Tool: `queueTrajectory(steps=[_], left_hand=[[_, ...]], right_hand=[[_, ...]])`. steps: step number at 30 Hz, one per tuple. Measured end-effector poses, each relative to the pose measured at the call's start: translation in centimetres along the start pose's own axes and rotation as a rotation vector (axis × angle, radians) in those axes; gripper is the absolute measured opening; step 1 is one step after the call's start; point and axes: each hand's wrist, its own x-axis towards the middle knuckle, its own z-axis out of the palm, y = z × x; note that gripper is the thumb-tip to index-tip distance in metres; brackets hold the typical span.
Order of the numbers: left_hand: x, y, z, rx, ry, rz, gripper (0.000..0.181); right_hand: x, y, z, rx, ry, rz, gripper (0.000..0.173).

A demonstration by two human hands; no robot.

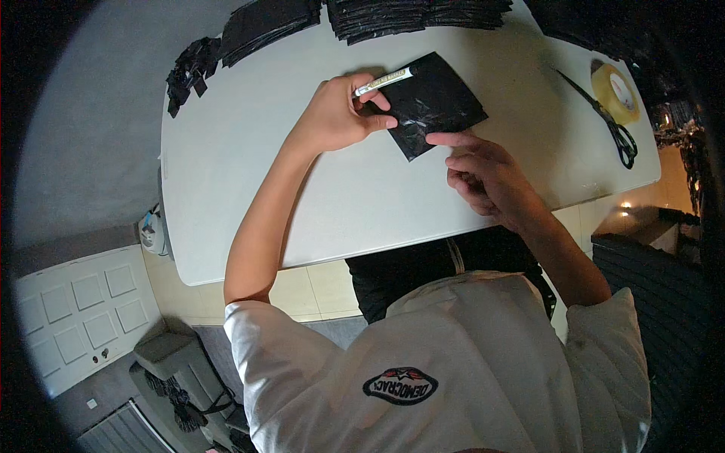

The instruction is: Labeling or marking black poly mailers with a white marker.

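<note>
A white marker (384, 82) with printed writing is held in my left hand (343, 110), pointing up and to the right. The thumb of that hand rests at the left edge of a flat, shiny black plastic packet (439, 102), which lies tilted on the white table (362, 198). Some pale glints or creases mark the packet's lower left part. My right hand (487, 172) holds nothing; its index finger reaches out to the packet's lower edge while the other fingers are bent.
Stacks of black plastic packets (419, 18) and another pile (269, 28) line the far edge. Crumpled black plastic (192, 71) sits at the far left corner. Black-handled scissors (606, 116) lie beside a roll of yellowish tape (614, 90) on the right.
</note>
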Motion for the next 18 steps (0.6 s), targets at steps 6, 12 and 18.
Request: queueTrajectory(steps=[6, 12, 18], left_hand=[[-0.2, 1.3, 0.4, 0.071, 0.032, 0.002, 0.044], [-0.3, 1.8, 0.0, 0.092, 0.010, -0.002, 0.048], [-0.2, 1.7, 0.3, 0.056, 0.023, 0.034, 0.051]], right_hand=[[-0.3, -0.4, 0.3, -0.036, 0.035, 0.023, 0.050], [-0.7, -0.8, 0.2, -0.127, 0.022, 0.043, 0.049], [0.1, 0.1, -1.8, -0.307, 0.004, -0.007, 0.041]])
